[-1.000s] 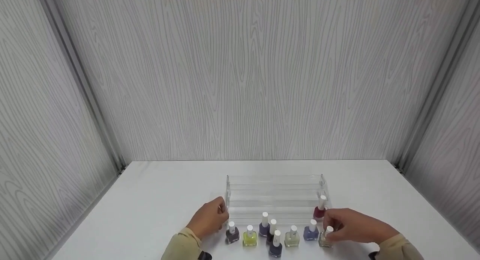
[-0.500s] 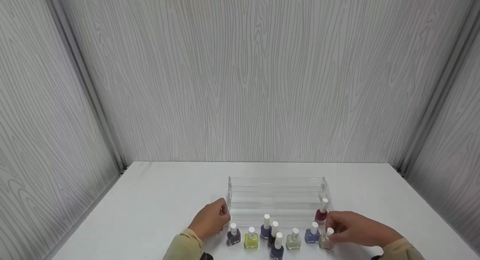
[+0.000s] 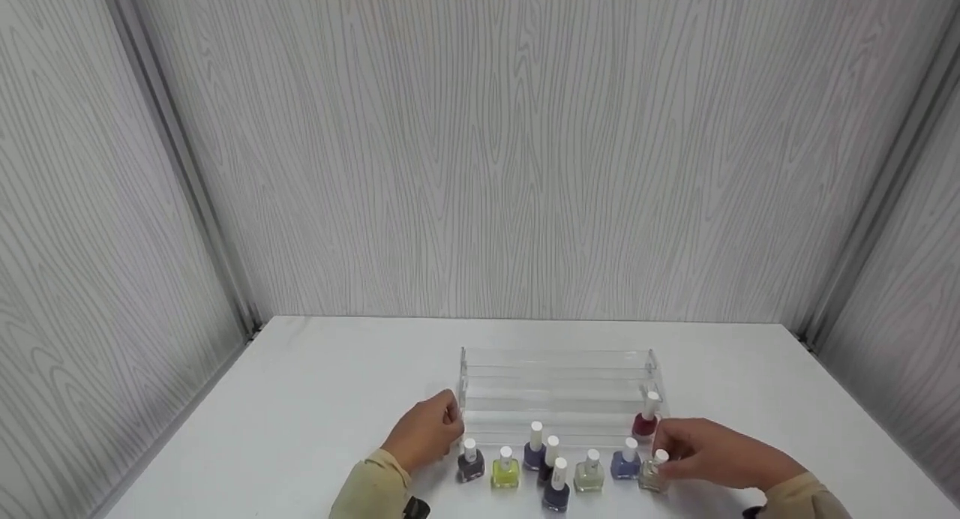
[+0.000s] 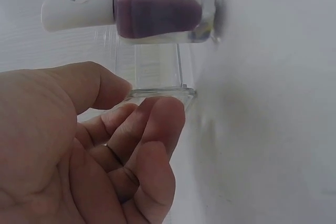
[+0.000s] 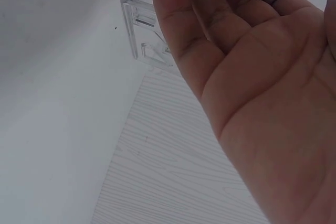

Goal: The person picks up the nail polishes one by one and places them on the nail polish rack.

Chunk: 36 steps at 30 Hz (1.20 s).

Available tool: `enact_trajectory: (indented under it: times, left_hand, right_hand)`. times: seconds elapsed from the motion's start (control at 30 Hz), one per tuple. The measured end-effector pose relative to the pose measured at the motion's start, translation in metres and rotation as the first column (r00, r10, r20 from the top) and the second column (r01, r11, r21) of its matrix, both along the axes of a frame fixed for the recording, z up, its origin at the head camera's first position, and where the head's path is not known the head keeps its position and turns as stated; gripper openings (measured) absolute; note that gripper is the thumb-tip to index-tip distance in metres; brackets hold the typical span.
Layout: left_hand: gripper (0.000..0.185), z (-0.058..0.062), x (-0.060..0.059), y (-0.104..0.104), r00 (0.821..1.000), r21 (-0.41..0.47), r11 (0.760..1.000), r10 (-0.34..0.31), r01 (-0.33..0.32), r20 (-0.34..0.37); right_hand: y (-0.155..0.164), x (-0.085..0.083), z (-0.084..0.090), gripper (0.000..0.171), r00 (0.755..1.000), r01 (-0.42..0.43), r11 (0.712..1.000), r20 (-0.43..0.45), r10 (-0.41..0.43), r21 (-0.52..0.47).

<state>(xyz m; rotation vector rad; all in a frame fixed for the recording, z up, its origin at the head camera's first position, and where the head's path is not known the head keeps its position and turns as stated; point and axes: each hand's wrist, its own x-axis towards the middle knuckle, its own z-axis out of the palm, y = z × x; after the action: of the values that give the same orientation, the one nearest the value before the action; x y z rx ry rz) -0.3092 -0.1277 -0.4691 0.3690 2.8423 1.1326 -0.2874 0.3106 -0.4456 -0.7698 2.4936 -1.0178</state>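
My left hand (image 3: 426, 433) is at the left end of a clear acrylic tiered rack (image 3: 555, 403). In the left wrist view its thumb and fingers pinch the rack's edge (image 4: 184, 92). At the rack's other end, my right hand (image 3: 712, 451) has its thumb beside a nail polish bottle (image 3: 651, 477) with pale contents. Whether it grips that bottle or the rack's corner is hidden; the fingertips leave the right wrist view at the top. A red nail polish bottle (image 3: 644, 424) stands at the rack's right end, near my right fingers.
Several white-capped nail polish bottles stand before the rack: dark purple (image 3: 471, 468), yellow (image 3: 505, 474), navy (image 3: 556, 495), pale (image 3: 589, 474), and blue (image 3: 625, 463) among them. The white table (image 3: 337, 384) ends at grey wood-grain walls (image 3: 517, 166).
Both hands keep their places at the rack, and the bottles stay where they are. Only the head view has shifted slightly.
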Motion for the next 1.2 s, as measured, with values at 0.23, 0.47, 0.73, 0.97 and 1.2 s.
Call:
enact_trajectory:
  times: [0.23,0.47,0.73,0.97,1.2]
  left_hand:
    - [0.01,0.001,-0.002,0.0,1.0,-0.012,1.0,-0.001,0.001,-0.004]
    - [0.01,0.003,-0.001,-0.003,1.0,0.007,1.0,-0.008,0.008,0.011]
    - [0.01,-0.004,0.002,0.0,1.0,0.012,1.0,-0.006,0.005,0.026]
    - [0.01,-0.002,0.0,0.0,1.0,0.013,1.0,-0.001,0.001,0.009]
    - [0.01,-0.001,-0.002,0.0,1.0,0.009,1.0,-0.002,0.002,0.013]
  right_hand:
    - [-0.001,0.0,0.003,0.018,1.0,0.001,1.0,0.003,-0.001,0.005]
    - [-0.002,-0.002,0.003,0.018,1.0,0.001,1.0,0.001,-0.001,0.0]
    - [0.002,-0.001,-0.006,0.021,0.997,0.045,0.999,0.07,-0.043,-0.021]
    - [0.002,-0.003,0.001,0.021,0.998,0.04,0.999,0.05,-0.04,-0.014]
    - [0.001,-0.003,0.002,0.021,0.999,0.031,0.999,0.041,-0.031,-0.017]
